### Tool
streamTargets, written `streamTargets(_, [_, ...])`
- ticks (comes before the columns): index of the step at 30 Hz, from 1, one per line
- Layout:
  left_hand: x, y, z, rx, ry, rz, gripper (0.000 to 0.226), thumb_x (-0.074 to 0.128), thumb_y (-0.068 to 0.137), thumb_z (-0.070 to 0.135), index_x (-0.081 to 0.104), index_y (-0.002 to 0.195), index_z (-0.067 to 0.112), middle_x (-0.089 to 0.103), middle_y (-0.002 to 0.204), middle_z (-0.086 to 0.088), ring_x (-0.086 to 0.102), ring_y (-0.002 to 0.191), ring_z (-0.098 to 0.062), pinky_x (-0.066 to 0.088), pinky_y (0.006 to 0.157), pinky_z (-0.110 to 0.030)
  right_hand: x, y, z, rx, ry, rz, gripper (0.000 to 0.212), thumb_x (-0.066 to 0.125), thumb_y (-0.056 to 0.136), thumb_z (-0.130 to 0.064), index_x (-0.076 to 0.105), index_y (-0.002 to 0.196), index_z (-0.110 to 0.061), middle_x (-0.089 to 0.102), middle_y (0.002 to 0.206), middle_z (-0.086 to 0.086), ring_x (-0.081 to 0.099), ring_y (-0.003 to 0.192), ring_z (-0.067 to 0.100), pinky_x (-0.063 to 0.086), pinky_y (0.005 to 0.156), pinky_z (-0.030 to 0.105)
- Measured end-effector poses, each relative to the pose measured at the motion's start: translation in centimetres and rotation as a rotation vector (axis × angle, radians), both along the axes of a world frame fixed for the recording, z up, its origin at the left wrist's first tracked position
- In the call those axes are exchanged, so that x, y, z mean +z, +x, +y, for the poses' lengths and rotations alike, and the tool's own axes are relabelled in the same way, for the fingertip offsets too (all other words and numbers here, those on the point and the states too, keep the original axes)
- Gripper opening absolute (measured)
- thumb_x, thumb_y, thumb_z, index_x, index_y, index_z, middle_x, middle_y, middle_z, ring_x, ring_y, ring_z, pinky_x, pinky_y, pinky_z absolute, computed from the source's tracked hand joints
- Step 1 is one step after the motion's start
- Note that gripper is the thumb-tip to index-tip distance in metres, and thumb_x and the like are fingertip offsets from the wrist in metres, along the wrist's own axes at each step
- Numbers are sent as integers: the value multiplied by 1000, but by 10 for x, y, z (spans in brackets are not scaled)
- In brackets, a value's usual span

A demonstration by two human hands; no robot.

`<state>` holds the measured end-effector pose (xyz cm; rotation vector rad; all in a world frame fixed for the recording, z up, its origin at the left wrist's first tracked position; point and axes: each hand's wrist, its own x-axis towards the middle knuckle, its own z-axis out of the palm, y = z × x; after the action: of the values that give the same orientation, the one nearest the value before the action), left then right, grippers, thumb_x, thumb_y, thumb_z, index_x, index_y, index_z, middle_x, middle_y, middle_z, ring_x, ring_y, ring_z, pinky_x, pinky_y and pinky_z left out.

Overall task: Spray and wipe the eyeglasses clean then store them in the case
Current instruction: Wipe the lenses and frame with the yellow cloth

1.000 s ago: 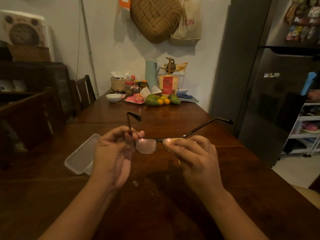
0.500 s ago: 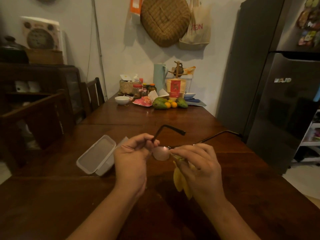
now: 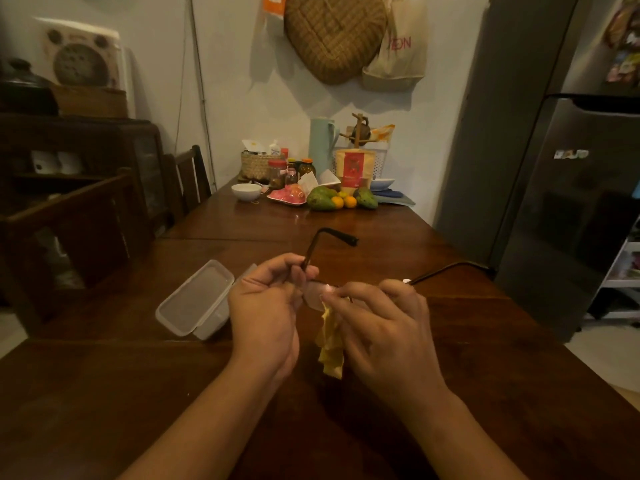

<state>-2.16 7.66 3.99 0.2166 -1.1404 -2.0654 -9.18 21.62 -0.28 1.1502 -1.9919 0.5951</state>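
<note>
Head view: compared with half a second ago, the right hand (image 3: 384, 327) covers more of the lens. Left hand (image 3: 266, 306) has its fingers curled, pinching the eyeglasses (image 3: 313, 296) at the temple near the hinge. Right thumb and forefinger pinch the yellow cloth (image 3: 330, 344) onto the lens, other fingers loosely bent. Eyeglasses are held off the table (image 3: 104, 393), just right of the open case (image 3: 197, 299).

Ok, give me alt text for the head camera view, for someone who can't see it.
Over a dark wooden table, a person's left hand pinches a temple arm of dark-framed eyeglasses while the right hand presses a crumpled yellow cloth to one lens. A clear plastic case lies on the table left of the hands.
</note>
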Motion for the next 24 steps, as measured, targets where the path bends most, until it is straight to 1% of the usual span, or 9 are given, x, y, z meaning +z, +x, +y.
streamTargets(3, [1,0,-1,-9,22,31,38,47,87,-15,73,78,11,69,78,-10,67,81,-20,55,83,-32,-3,0,-3,133,42,15,37,47,98,-30,57,133,-32,60,128,-14,46,110,13,37,79,31])
streamTargets(5, [2,1,-2,-16,28,47,37,48,87,-14,73,77,11,69,76,-10,67,80,-20,53,87,-36,-3,-3,-1,155,56,37,35,49,98,-29,57,132,-34,61,127,-16,48,109,11,38,76,32])
streamTargets(9, [2,1,-5,-51,35,62,34,45,89,-14,70,82,9,69,77,-10,66,83,-23,57,73,-27,2,-2,4,39,23,56,35,53,94,-38,59,129,-37,63,128,-19,51,112,13,38,78,37])
streamTargets(12, [3,1,-2,-59,34,59,28,47,88,-12,68,86,6,68,77,-11,66,80,-21,57,69,-25,5,3,2,-60,45,33,43,52,92,-47,57,134,-38,60,133,-19,47,115,12,35,82,37])
streamTargets(15, [3,2,0,-58,58,58,25,48,87,-11,68,88,5,68,77,-11,66,81,-22,57,71,-26,2,5,-5,-63,40,35,43,50,95,-40,54,138,-36,58,137,-17,47,118,13,35,83,36])
streamTargets(17, [3,3,0,-75,68,54,26,48,87,-11,68,88,5,69,78,-11,66,82,-22,57,72,-26,-1,3,-8,-21,10,65,43,53,95,-32,55,138,-34,58,138,-15,48,116,15,34,82,34])
streamTargets(19, [3,4,1,-80,42,36,26,48,88,-10,69,86,5,69,77,-11,66,81,-21,57,70,-25,-3,1,-7,32,-39,101,43,63,92,-25,59,134,-33,61,134,-15,48,113,16,36,82,34])
streamTargets(21, [3,3,2,-66,2,22,27,48,89,-11,69,85,5,69,75,-10,66,80,-22,57,69,-25,-2,-2,-2,52,-86,125,37,68,88,-26,66,125,-32,66,125,-14,50,112,18,39,81,38])
streamTargets(24, [3,2,2,-40,-18,8,25,50,90,-9,69,84,6,69,75,-10,67,80,-22,57,68,-26,1,-3,4,-4,-105,150,27,60,88,-37,72,112,-33,69,115,-14,50,113,20,36,83,40])
